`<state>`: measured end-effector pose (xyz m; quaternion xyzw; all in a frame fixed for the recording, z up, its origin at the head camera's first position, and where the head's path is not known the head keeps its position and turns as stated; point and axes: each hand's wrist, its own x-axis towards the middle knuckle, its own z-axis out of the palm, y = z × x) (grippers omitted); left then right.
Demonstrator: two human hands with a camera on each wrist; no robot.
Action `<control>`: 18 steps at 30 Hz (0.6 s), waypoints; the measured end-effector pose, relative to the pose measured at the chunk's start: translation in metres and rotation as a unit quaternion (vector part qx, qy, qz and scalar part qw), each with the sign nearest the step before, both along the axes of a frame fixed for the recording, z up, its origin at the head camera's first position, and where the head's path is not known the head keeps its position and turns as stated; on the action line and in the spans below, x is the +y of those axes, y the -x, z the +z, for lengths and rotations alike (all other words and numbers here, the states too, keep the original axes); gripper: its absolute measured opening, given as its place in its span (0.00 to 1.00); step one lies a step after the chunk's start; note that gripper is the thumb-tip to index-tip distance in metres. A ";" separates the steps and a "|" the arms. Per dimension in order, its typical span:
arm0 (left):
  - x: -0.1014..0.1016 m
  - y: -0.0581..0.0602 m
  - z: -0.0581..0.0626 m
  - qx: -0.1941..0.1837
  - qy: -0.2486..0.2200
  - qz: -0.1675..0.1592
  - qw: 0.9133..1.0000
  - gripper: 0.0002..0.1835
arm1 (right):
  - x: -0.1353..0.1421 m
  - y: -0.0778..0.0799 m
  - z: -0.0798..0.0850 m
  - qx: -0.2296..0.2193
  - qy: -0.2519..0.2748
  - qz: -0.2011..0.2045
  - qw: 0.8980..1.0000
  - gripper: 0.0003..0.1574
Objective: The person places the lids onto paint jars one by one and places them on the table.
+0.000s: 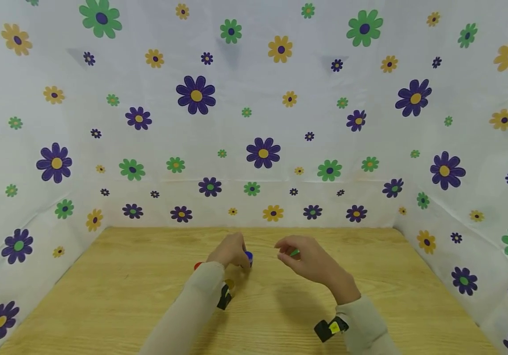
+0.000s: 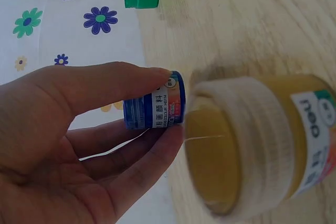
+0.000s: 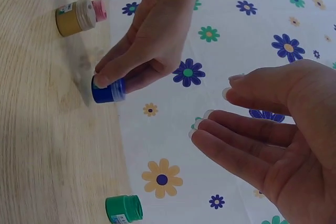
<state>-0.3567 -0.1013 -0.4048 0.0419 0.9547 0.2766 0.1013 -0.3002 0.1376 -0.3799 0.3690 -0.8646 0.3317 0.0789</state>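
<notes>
My left hand [image 1: 229, 250] pinches a small blue paint jar [image 2: 157, 106] between thumb and fingertips, close at the tabletop. Printed characters show on the jar's label in the left wrist view. My right hand [image 1: 309, 259] is held in the air to the right, fingers loosely bent and apart from the thumb, with nothing between them. Partly hidden behind it in the head view is a green paint jar [image 1: 295, 252], seen whole in the left wrist view. An ochre paint jar [image 2: 307, 135] with a pale translucent lid stands close by my left wrist.
A red-lidded jar [image 1: 198, 265] stands left of my left forearm, mostly covered by the sleeve; it looks pinkish in the right wrist view. The wooden tabletop [image 1: 147, 256] ends at a white flowered cloth [image 1: 236, 133] hanging behind and on both sides.
</notes>
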 end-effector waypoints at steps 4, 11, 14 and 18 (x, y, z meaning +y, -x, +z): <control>0.002 0.004 -0.003 -0.006 0.007 0.004 1.000 0.19 | 0.007 0.002 0.003 -0.002 -0.022 -0.014 1.000 0.12; 0.005 0.007 -0.009 0.002 0.006 0.008 1.000 0.20 | 0.026 0.005 0.007 -0.045 -0.032 -0.041 0.998 0.11; 0.005 0.007 -0.010 0.009 0.011 0.008 1.000 0.19 | 0.031 0.006 0.008 -0.047 -0.036 -0.047 0.997 0.11; 0.012 0.007 -0.004 0.052 0.034 0.000 0.998 0.19 | 0.034 0.007 0.009 -0.042 -0.044 -0.055 0.997 0.12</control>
